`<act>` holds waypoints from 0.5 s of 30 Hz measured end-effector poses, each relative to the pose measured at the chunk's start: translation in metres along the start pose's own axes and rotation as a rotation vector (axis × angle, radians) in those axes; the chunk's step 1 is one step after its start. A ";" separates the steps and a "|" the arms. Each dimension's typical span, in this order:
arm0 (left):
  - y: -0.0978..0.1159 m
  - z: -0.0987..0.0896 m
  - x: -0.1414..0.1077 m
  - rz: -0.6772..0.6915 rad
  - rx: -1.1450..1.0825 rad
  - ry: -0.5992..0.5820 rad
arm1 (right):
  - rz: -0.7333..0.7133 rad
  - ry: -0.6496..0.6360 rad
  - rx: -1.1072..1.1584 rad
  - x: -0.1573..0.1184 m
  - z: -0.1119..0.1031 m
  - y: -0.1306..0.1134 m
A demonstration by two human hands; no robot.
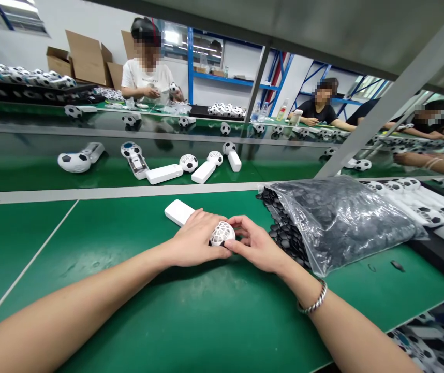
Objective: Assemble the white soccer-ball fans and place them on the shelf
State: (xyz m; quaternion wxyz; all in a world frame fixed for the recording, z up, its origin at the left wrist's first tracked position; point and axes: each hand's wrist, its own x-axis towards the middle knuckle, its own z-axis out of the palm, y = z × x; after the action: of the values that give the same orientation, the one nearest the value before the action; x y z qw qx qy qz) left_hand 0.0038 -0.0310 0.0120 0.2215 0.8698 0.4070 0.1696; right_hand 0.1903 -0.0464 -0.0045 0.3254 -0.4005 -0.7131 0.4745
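At twelve o'clock on the green worktop (191, 321), gripping a white ball-headed handheld device (179, 211) with the left hand (194, 241), pinching its lattice dome (222, 234) with the right hand (261, 249), near black pieces (284, 235) at two o'clock; seemingly part-assembled, remainder unclear.

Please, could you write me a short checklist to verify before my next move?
1. Left hand holds the white device: ok.
2. Right hand has fingers at the round lattice head: ok.
3. Underside of the device checked: cannot tell, it is hidden.
4. All black pieces inside the clear bag: not ok, many lie outside its open end.
5. Bag lying on the green table: ok.
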 end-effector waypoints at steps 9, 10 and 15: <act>0.001 0.002 0.001 0.001 0.006 0.038 | -0.007 0.025 -0.054 0.000 0.002 -0.002; 0.001 0.002 0.001 0.013 0.000 0.029 | -0.006 0.016 -0.108 0.000 -0.004 -0.004; -0.002 0.004 0.000 0.050 0.016 0.034 | 0.296 0.266 -0.917 -0.010 -0.055 -0.006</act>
State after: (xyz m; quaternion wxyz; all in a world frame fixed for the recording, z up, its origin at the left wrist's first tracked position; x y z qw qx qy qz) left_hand 0.0044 -0.0315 0.0076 0.2035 0.8784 0.3901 0.1867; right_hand 0.2398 -0.0336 0.0191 0.1329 -0.6562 -0.7363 0.0982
